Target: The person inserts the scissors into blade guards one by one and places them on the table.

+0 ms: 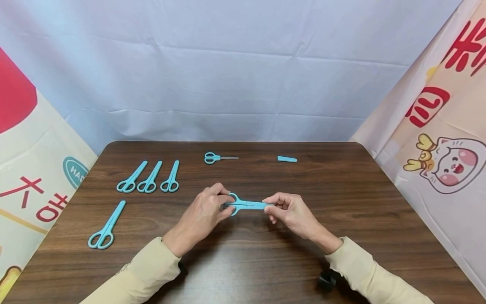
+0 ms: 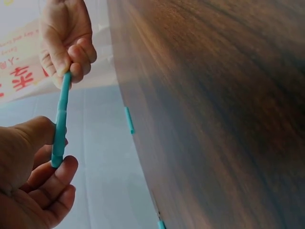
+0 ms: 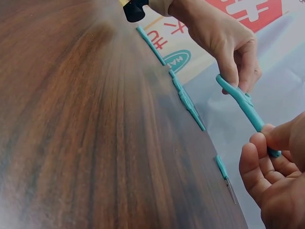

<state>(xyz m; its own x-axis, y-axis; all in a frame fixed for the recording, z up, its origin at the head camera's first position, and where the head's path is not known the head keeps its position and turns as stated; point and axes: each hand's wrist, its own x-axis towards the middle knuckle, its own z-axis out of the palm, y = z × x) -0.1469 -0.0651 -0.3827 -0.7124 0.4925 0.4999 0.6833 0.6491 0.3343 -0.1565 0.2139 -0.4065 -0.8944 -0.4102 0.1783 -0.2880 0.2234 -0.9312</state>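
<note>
A pair of light blue scissors (image 1: 240, 204) is held level above the table between both hands, its blades covered by a matching blue sheath (image 1: 256, 205). My left hand (image 1: 206, 211) grips the handle loops at the left end. With thumb and fingers, my right hand (image 1: 292, 212) pinches the sheath's tip. In the left wrist view the scissors (image 2: 60, 124) appear edge-on, the left thumb lying against the handles. The right wrist view shows the right fingers closed around the sheath end of the scissors (image 3: 245, 107). No blade metal shows on this pair.
Uncovered scissors (image 1: 212, 158) with bare blades lie at the back, and a loose blue sheath (image 1: 287, 159) lies right of them. Three sheathed scissors (image 1: 150, 179) form a row at the left, another sheathed pair (image 1: 104, 232) nearer the front. Cloth (image 1: 243, 84) hangs behind the table (image 1: 341, 169).
</note>
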